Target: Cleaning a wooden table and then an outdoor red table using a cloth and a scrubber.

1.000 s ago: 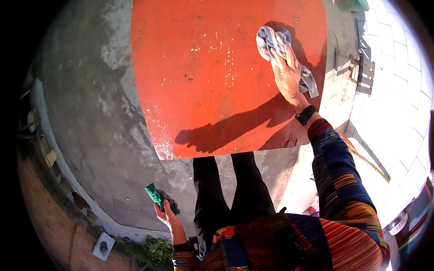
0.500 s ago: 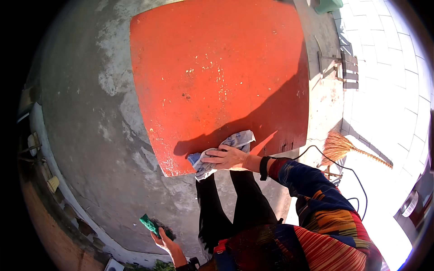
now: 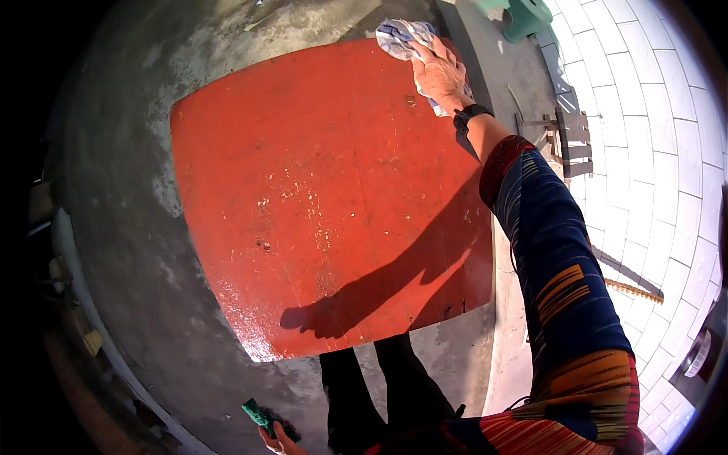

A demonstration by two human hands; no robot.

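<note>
A worn red tabletop (image 3: 326, 167) with chipped paint fills the middle of the head view. At its far right corner my right hand (image 3: 441, 76) presses down on a crumpled white and blue cloth (image 3: 402, 38), fingers over it. Part of the cloth hangs past the far edge, and some shows beneath the palm. Low at the left, off the table, my left hand (image 3: 280, 440) is closed around a green scouring pad (image 3: 256, 413). Something dark and fuzzy shows beside the pad; whether it is part of it I cannot tell. The left wrist is out of the picture.
A small wooden chair (image 3: 572, 144) stands right of the table, with a green plastic stool (image 3: 525, 19) beyond it. A broom handle (image 3: 633, 290) lies over the white tiles. My legs (image 3: 402, 379) are close to the table's near edge. Grey concrete floor (image 3: 114, 227) extends leftward.
My right hand has carried the cloth from the table's near edge to its far right corner, the arm stretching out. The left hand still holds the green pad, lower in view. The view has shifted.
</note>
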